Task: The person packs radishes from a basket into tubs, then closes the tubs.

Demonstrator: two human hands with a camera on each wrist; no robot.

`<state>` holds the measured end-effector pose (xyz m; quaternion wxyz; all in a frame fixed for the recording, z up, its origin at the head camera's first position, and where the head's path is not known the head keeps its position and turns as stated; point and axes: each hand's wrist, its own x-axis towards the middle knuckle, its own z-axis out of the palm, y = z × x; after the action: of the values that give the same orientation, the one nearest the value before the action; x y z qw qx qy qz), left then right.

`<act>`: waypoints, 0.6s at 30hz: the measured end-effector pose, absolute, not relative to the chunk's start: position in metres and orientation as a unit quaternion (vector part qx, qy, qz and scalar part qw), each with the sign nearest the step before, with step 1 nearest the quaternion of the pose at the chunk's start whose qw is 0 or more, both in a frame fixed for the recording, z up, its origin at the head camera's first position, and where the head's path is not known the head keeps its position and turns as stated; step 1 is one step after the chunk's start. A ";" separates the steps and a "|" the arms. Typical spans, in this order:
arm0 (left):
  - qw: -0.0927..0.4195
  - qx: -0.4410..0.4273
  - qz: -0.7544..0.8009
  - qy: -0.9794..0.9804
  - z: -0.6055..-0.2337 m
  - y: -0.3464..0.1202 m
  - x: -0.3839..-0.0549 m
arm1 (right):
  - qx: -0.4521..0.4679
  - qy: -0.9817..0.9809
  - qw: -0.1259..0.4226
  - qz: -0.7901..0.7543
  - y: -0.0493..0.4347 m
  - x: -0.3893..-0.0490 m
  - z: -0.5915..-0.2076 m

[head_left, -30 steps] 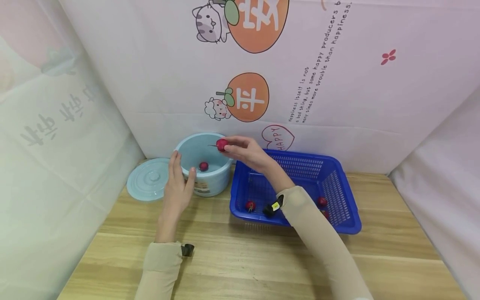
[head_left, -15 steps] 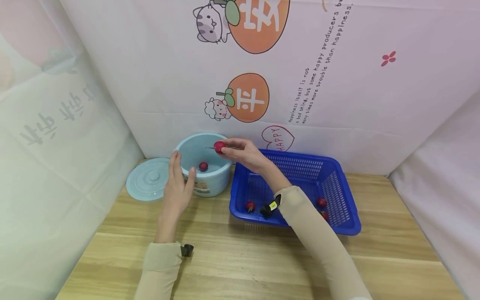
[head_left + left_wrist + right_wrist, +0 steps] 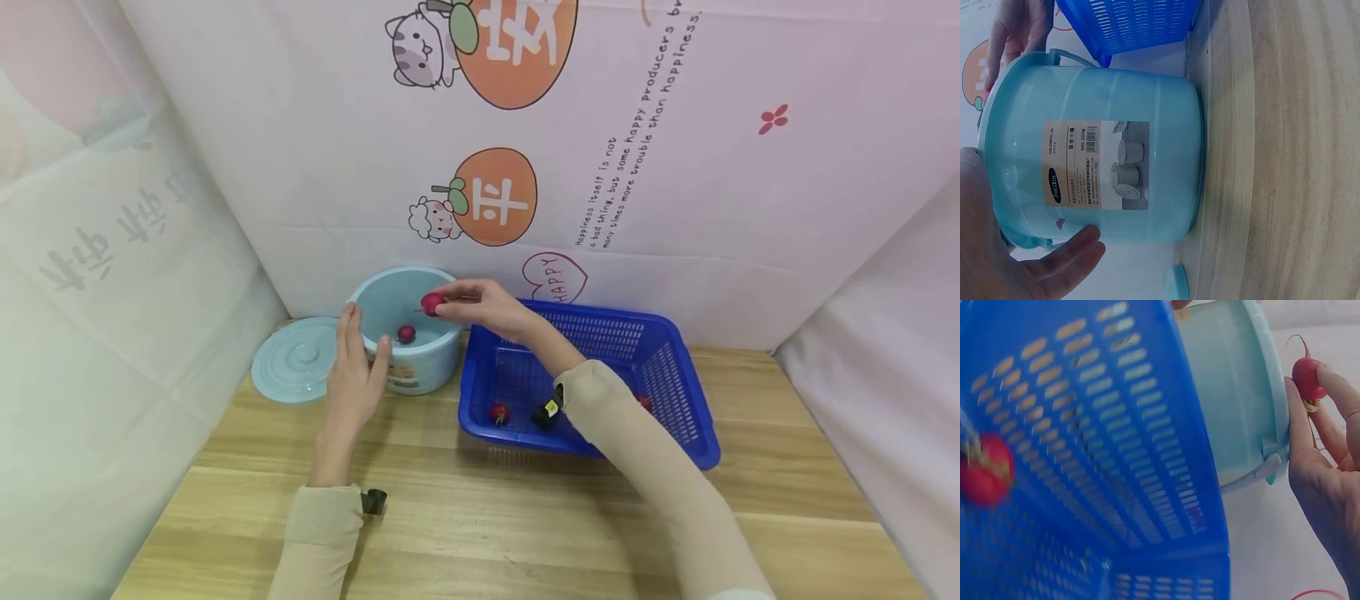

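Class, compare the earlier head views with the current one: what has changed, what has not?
The right hand, pinching the held radish, moved slightly left and down at the mouth of the bucket; nothing was released. The left hand, lid, basket and lower radish inside the bucket stayed put.

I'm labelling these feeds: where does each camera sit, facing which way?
Head: on the head, facing forward and down at the bucket and basket; left hand, right hand and sleeved forearms show.
Left wrist: on that wrist, facing the bucket's labelled side; left hand lower left, part of the right hand upper left.
Right wrist: on that wrist, facing basket and bucket; right hand at right, pinching a radish.
All views share bucket and basket.
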<state>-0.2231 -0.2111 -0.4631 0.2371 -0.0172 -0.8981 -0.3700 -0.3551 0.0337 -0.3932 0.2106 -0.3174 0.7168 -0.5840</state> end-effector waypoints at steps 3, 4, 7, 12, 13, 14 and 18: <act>0.235 -0.019 -0.369 -0.899 -0.463 -0.211 -0.223 | -0.327 0.735 0.223 -0.551 0.033 -0.356 -0.386; 0.235 -0.018 -0.369 -0.899 -0.463 -0.211 -0.223 | -0.332 0.740 0.227 -0.539 0.032 -0.356 -0.383; 0.237 -0.019 -0.367 -0.899 -0.463 -0.212 -0.222 | -0.348 0.760 0.234 -0.497 0.029 -0.357 -0.375; 0.239 -0.020 -0.367 -0.899 -0.463 -0.213 -0.223 | -0.370 0.773 0.240 -0.456 0.024 -0.360 -0.366; 0.239 -0.020 -0.368 -0.898 -0.463 -0.213 -0.223 | -0.371 0.774 0.241 -0.453 0.024 -0.360 -0.366; 0.238 -0.021 -0.369 -0.898 -0.463 -0.213 -0.223 | -0.373 0.774 0.242 -0.450 0.024 -0.361 -0.365; 0.237 -0.022 -0.370 -0.898 -0.464 -0.212 -0.224 | -0.375 0.776 0.245 -0.445 0.024 -0.362 -0.364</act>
<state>-0.2238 -0.2124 -0.4635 0.2370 -0.0221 -0.8981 -0.3697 -0.3624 0.0241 -0.3644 0.2455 -0.3748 0.7757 -0.4446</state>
